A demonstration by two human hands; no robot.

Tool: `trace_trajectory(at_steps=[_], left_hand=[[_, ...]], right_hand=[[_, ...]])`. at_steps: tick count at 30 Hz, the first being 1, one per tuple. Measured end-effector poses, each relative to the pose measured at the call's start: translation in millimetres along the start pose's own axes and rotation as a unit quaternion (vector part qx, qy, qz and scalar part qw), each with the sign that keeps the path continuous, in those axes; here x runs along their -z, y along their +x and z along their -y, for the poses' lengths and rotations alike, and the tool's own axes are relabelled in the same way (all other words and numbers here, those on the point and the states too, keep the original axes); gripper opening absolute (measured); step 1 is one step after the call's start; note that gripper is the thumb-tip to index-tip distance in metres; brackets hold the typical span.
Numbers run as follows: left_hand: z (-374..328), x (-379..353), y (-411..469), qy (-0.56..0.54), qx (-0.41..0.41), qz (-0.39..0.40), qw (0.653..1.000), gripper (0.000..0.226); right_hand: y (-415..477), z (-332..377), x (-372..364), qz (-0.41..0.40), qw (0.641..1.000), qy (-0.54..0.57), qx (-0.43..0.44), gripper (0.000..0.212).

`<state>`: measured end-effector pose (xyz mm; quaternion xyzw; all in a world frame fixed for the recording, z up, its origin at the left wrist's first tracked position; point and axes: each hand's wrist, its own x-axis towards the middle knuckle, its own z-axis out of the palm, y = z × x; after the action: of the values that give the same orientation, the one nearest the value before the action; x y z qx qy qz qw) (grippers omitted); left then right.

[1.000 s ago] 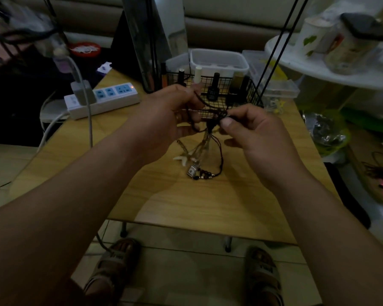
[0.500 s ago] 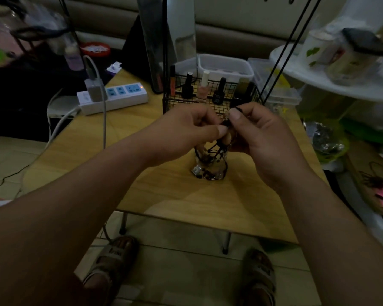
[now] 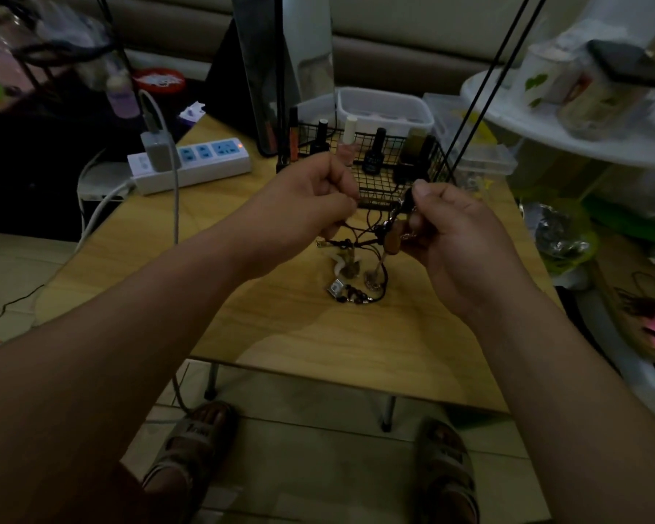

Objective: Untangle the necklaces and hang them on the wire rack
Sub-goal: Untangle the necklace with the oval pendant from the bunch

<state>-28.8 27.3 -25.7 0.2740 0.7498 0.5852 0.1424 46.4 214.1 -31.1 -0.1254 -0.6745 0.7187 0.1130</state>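
Pinching the necklaces [image 3: 391, 240] above the table [image 3: 318, 334], fingers curled: right hand [image 3: 458, 236] plainly, left hand [image 3: 311, 206] apparently.

Wooden table [image 3: 318, 334] — power strip [image 3: 205, 160], charger [image 3: 156, 155] plugged in.

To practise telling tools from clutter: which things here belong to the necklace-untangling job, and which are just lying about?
Job: tangled dark-cord necklaces with beads and pendants, held by the left hand and right hand; black wire rack behind them.
Lying about: white power strip; dark nail-polish bottles in the rack; pale plastic box.
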Motion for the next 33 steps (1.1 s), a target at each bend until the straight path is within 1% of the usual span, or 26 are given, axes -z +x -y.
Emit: trace_trajectory(at_steps=[2,4,7,11,14,16,18,20,21,23,25,29,31,33], left_hand=[[2,-1,1,0.039,-0.005,0.010,0.999,0.012],[4,-5,1,0.064,-0.003,0.031,0.997,0.014],[4,-8,2,0.083,-0.015,0.031,0.996,0.006],[8,-5,6,0.114,-0.036,0.006,0.993,0.008],[9,-5,6,0.131,-0.067,-0.011,0.989,0.012],[10,-7,6,0.134,-0.069,-0.019,0.988,0.016],[11,-9,7,0.135,-0.048,-0.023,0.989,0.014],[12,-9,7,0.111,-0.033,-0.015,0.993,0.007],[11,-9,7,0.103,-0.032,-0.008,0.994,0.009],[11,-11,5,0.119,-0.045,0.002,0.992,0.019],[11,-13,4,0.139,-0.063,-0.004,0.988,0.019],[11,-16,4,0.160,-0.087,-0.016,0.983,0.009],[10,-16,3,0.148,-0.071,-0.009,0.986,0.008],[9,-17,3,0.112,-0.051,-0.003,0.992,0.011]], right_hand=[[0,-2,3,-0.004,0.999,-0.046,0.016,0.020],[-1,-1,3,0.006,0.997,-0.069,0.033,0.020],[0,3,-3,0.007,0.988,-0.137,0.074,0.020],[4,6,-4,-0.008,0.963,-0.242,0.117,0.023],[9,3,0,-0.022,0.932,-0.331,0.147,0.022],[10,0,1,-0.030,0.913,-0.370,0.167,0.020],[10,-2,0,-0.029,0.911,-0.373,0.172,0.016],[9,0,0,-0.029,0.921,-0.352,0.167,0.014],[8,1,0,-0.031,0.926,-0.337,0.168,0.013],[5,4,-1,-0.035,0.937,-0.303,0.173,0.013],[2,6,-3,-0.036,0.945,-0.277,0.171,0.013],[-2,6,-6,-0.025,0.942,-0.289,0.167,0.013],[-3,5,-7,-0.032,0.940,-0.295,0.170,0.014],[-3,5,-7,-0.041,0.937,-0.302,0.172,0.014]])
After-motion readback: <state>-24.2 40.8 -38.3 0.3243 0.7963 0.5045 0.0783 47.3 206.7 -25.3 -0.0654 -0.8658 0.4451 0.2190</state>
